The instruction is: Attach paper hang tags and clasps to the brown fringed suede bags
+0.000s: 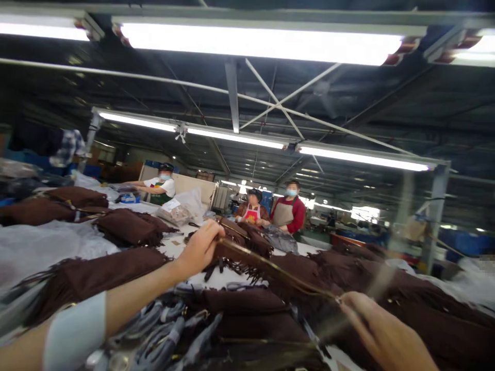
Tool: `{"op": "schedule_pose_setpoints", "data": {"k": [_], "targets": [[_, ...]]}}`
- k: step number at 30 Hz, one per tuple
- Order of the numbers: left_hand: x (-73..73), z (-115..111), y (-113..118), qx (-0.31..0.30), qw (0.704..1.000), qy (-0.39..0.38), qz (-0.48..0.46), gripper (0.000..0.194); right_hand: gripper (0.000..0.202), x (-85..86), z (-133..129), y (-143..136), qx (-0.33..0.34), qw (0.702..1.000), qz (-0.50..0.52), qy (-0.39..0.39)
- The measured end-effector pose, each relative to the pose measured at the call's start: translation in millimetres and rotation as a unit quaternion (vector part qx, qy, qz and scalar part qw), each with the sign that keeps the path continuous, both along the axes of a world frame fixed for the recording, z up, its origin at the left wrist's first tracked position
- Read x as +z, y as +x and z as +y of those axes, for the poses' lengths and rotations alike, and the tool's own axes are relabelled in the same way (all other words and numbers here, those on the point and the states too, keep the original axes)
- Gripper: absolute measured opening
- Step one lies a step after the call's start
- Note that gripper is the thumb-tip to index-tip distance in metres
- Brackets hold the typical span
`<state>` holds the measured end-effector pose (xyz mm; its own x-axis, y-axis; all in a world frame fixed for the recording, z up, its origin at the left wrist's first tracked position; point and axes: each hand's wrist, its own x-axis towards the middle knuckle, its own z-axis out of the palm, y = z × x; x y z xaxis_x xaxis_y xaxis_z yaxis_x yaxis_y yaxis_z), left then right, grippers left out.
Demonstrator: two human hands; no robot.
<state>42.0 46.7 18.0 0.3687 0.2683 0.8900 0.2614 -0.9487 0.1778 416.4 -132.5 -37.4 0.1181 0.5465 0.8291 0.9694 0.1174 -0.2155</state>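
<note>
My left hand is closed on one end of the gold zipper edge of a brown fringed bag. At the zipper's other end, my right hand pinches near the corner, somewhat blurred. The bag hangs between both hands above the table, its zipper line slanting down to the right. Below it lies another brown bag with a gold zipper. Bundles of grey straps with metal fittings lie beneath my left forearm. The held bag's lower part blends into the dark bags behind it.
More brown fringed bags are heaped at left and right. Clear plastic wrapping lies at left. Several masked co-workers stand across the white table. A metal post rises at right, with lamps overhead.
</note>
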Motion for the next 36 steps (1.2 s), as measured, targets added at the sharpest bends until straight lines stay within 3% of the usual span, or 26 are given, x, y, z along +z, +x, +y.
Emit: {"op": "schedule_pose_setpoints", "data": {"k": [3, 5, 6, 8, 11, 14, 16, 17, 20, 22, 26, 29, 33, 36], "targets": [[-84.2, -13.5, -17.2, -0.006, 0.974, -0.109, 0.197, 0.029, 0.019, -77.9, -9.4, 11.3, -0.052, 0.973, -0.132, -0.183], [-117.9, -27.8, -22.8, 0.001, 0.935, -0.147, 0.324, 0.033, 0.023, -115.9, -12.8, 10.6, -0.061, 0.951, -0.193, -0.235], [-124.5, -35.4, -23.6, 0.004, 0.917, -0.152, 0.368, 0.035, 0.027, -126.9, -13.8, 6.1, -0.067, 0.948, -0.218, -0.223], [-120.1, -48.0, -21.5, -0.002, 0.9, -0.152, 0.408, 0.036, 0.033, -133.2, -14.9, -13.2, -0.076, 0.953, -0.256, -0.141], [-95.0, -54.0, -9.0, -0.02, 0.911, -0.145, 0.386, 0.031, 0.034, -120.4, -13.3, -63.4, -0.041, 0.959, -0.279, -0.005], [-82.5, -44.6, 11.4, -0.004, 0.917, -0.088, 0.39, 0.019, 0.037, -109.7, -5.5, -116.1, 0.039, 0.967, -0.254, -0.002], [-84.4, -36.8, 24.4, 0.013, 0.901, -0.038, 0.433, 0.004, 0.042, -110.0, 1.4, -138.2, 0.068, 0.97, -0.234, -0.007], [-86.9, -34.4, 29.5, 0.017, 0.891, -0.015, 0.454, 0.011, 0.044, -111.7, 4.3, -144.2, 0.075, 0.971, -0.228, -0.006], [-95.6, -36.5, 37.3, 0.019, 0.882, 0.038, 0.469, 0.009, 0.049, -119.1, 8.1, -147.0, 0.064, 0.972, -0.224, -0.002], [-100.4, -41.7, 38.5, 0.016, 0.884, 0.058, 0.464, 0.019, 0.051, -124.3, 6.4, -143.0, 0.048, 0.973, -0.228, 0.001], [-101.0, -41.0, 41.4, 0.001, 0.876, 0.054, 0.479, 0.011, 0.046, -134.9, 0.2, -135.3, 0.049, 0.971, -0.233, -0.01], [-89.1, -32.9, 46.8, 0.007, 0.884, 0.014, 0.467, 0.017, 0.044, -136.3, -1.7, -133.9, 0.072, 0.971, -0.229, -0.019], [-67.1, -31.9, 55.5, 0.03, 0.895, -0.009, 0.445, 0.02, 0.043, -120.4, 2.8, -143.0, 0.087, 0.969, -0.23, 0.007], [-52.4, -36.3, 60.7, 0.07, 0.907, -0.02, 0.415, 0.021, 0.038, -109.0, 9.1, -152.4, 0.07, 0.977, -0.187, -0.068]]}}
